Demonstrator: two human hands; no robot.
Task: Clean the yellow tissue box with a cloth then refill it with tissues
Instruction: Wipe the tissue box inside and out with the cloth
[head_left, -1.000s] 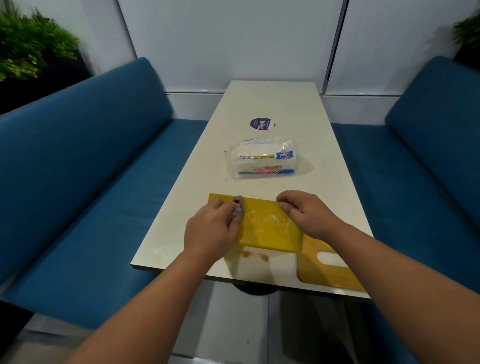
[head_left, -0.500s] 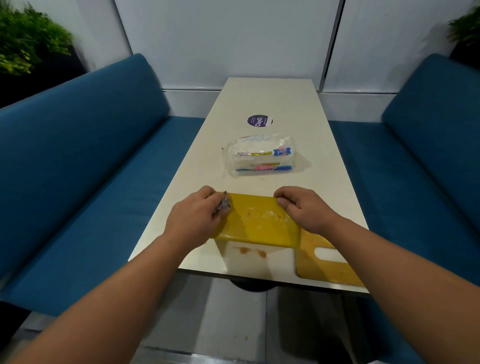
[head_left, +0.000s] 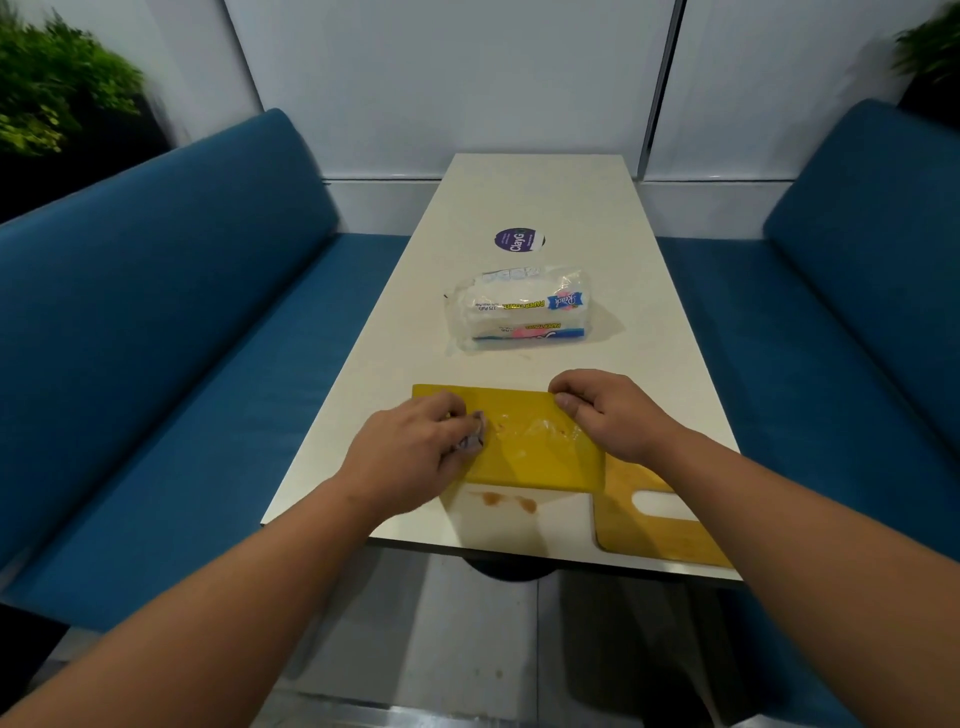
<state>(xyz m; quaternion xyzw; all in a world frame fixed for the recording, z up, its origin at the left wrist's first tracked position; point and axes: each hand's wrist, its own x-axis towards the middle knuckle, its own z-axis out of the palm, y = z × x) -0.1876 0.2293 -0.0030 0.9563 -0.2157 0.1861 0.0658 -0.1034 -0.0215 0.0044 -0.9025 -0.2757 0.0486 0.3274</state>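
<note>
Near the table's (head_left: 519, 197) front edge, in the head view, the yellow box (head_left: 524, 447) lies flat, its long side running across, and I am in the middle of the cleaning step. My left hand (head_left: 410, 452) is curled round a small grey cloth (head_left: 474, 434) and presses it onto the box's left part. My right hand (head_left: 608, 415) grips the box's far right corner, fingers hooked over the far edge, to steady it.

I judge that wiping is under way and not finished: brownish specks and a glossy smear show on the box's top, right of the cloth. Two brown spots (head_left: 509, 501) also sit on the table between the box and the front edge; whether they belong to this job I cannot tell.

Nothing of the refill has begun, as far as I can see. The tissue pack (head_left: 519, 312) lies in its plastic wrap at mid-table, well apart from the box on its far side; I cannot tell if the wrap has been opened. A yellow panel with a slot (head_left: 660, 525) lies flat at the front right corner, partly under my right forearm; I take it for the box's lid or base. What remains, by my reckoning: finish the wipe, load tissues, close the box.
</note>
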